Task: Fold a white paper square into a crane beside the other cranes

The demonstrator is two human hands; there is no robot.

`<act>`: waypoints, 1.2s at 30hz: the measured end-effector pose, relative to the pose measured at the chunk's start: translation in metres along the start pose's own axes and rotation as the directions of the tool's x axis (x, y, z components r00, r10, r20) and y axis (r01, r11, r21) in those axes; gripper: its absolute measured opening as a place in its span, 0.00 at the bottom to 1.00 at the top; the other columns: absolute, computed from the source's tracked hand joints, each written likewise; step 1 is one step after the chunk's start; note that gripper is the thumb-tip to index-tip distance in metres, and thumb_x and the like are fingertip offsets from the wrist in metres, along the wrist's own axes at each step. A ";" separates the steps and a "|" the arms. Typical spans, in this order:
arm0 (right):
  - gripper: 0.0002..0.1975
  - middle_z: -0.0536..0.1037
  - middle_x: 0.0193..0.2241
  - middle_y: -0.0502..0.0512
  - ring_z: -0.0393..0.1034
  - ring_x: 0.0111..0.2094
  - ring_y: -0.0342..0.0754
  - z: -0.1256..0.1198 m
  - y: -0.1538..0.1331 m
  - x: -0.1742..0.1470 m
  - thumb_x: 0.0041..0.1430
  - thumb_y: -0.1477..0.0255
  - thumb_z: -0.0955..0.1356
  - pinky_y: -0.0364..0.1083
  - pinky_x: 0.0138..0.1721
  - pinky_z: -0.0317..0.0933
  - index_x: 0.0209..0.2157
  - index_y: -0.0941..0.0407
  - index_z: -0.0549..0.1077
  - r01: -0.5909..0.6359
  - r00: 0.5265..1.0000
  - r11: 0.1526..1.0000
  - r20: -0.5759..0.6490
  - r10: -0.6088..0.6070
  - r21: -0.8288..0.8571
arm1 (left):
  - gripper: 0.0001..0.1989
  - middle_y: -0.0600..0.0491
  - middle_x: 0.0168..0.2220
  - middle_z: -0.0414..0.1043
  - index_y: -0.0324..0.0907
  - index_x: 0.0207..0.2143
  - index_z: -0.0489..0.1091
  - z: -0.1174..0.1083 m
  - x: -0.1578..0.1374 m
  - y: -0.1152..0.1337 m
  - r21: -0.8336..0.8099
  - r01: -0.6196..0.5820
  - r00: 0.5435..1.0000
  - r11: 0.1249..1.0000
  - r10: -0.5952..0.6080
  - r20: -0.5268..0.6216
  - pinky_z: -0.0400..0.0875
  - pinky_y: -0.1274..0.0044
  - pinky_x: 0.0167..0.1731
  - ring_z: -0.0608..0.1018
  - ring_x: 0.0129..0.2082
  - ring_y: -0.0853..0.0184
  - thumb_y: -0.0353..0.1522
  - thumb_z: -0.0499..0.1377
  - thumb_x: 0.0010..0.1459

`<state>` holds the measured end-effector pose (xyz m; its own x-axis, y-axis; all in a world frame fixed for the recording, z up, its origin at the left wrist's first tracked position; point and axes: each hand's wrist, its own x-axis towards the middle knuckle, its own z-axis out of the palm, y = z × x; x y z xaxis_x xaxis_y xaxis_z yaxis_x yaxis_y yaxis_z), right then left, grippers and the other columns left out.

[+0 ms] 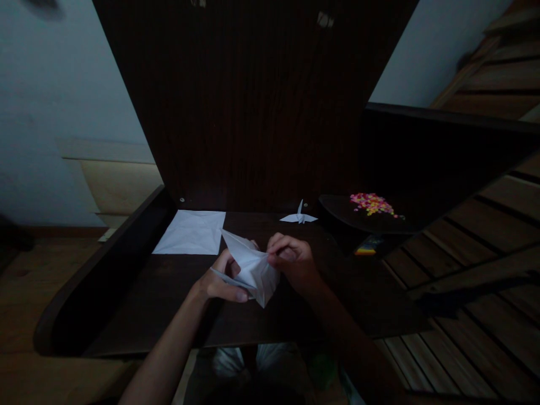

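Note:
Between my hands is a partly folded sheet of white paper (253, 264), with several pointed flaps standing out from it. My left hand (223, 278) grips its left side, thumb in front and the other fingers partly hidden behind the paper. My right hand (291, 256) pinches the paper's right upper edge between thumb and fingers. Behind my right hand, a small white paper crane (299, 217) rests on the dark desk. To the left lies a flat, creased white paper sheet (192, 233).
The dark wooden desk (169, 304) has a raised left side panel (101, 270) and a tall back board (261, 112). On a rounded shelf (337, 208) at right lies a pile of small pink and yellow pieces (373, 203). Wooden slats (485, 337) stand beyond the desk's right side.

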<state>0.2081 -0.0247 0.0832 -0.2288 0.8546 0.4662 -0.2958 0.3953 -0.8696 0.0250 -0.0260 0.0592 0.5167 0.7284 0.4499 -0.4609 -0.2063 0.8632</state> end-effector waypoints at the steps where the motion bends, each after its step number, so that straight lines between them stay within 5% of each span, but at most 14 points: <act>1: 0.08 0.73 0.26 0.51 0.67 0.31 0.46 0.000 0.000 0.000 0.46 0.67 0.75 0.46 0.33 0.61 0.26 0.54 0.75 0.000 1.000 1.000 -0.009 0.000 -0.003 | 0.32 0.48 0.41 0.67 0.40 0.43 0.68 0.000 0.001 -0.001 0.000 -0.024 1.000 1.000 0.024 -0.013 0.69 0.71 0.37 0.73 0.39 0.59 0.38 0.71 0.33; 4: 0.06 0.73 0.26 0.50 0.67 0.31 0.45 -0.003 0.001 0.000 0.47 0.69 0.75 0.46 0.34 0.61 0.26 0.53 0.75 0.021 1.000 1.000 -0.021 -0.021 -0.002 | 0.30 0.50 0.40 0.67 0.41 0.42 0.69 -0.001 0.004 -0.006 0.014 -0.057 0.994 0.998 0.058 -0.095 0.69 0.72 0.37 0.73 0.38 0.61 0.36 0.72 0.33; 14: 0.08 0.71 0.30 0.50 0.66 0.32 0.43 -0.009 0.003 -0.001 0.49 0.71 0.73 0.43 0.33 0.61 0.34 0.52 0.78 -0.011 0.990 0.995 -0.139 -0.003 -0.098 | 0.19 0.55 0.28 0.71 0.38 0.34 0.71 0.006 0.010 0.003 0.162 0.114 0.936 0.980 -0.051 -0.349 0.69 0.79 0.29 0.73 0.27 0.69 0.34 0.71 0.39; 21: 0.02 0.71 0.27 0.50 0.67 0.31 0.44 -0.011 -0.003 0.003 0.48 0.73 0.73 0.44 0.32 0.62 0.28 0.55 0.78 -0.023 0.992 0.987 -0.128 0.002 -0.162 | 0.19 0.54 0.31 0.73 0.40 0.37 0.73 0.007 0.008 0.005 0.281 0.109 0.919 0.954 0.011 -0.394 0.68 0.79 0.31 0.74 0.30 0.68 0.35 0.70 0.41; 26: 0.01 0.71 0.26 0.50 0.66 0.30 0.44 -0.014 0.003 0.004 0.49 0.74 0.71 0.43 0.31 0.61 0.27 0.55 0.76 0.035 0.987 0.987 -0.150 -0.059 -0.159 | 0.15 0.51 0.31 0.73 0.40 0.36 0.75 0.006 0.007 0.007 0.368 0.016 0.886 0.930 0.157 -0.437 0.68 0.78 0.33 0.74 0.31 0.68 0.43 0.58 0.57; 36: 0.03 0.71 0.24 0.50 0.66 0.28 0.44 -0.014 0.005 0.005 0.48 0.74 0.71 0.43 0.29 0.61 0.23 0.56 0.74 0.061 0.983 0.984 -0.160 -0.088 -0.168 | 0.05 0.54 0.26 0.71 0.40 0.27 0.72 0.017 0.008 0.024 0.538 0.019 0.904 0.843 0.215 -0.369 0.65 0.80 0.25 0.72 0.26 0.71 0.31 0.65 0.50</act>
<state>0.2184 -0.0142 0.0790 -0.0501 0.8592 0.5092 -0.1495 0.4977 -0.8544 0.0304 -0.0362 0.0871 0.1017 0.8556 0.5076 0.0095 -0.5110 0.8595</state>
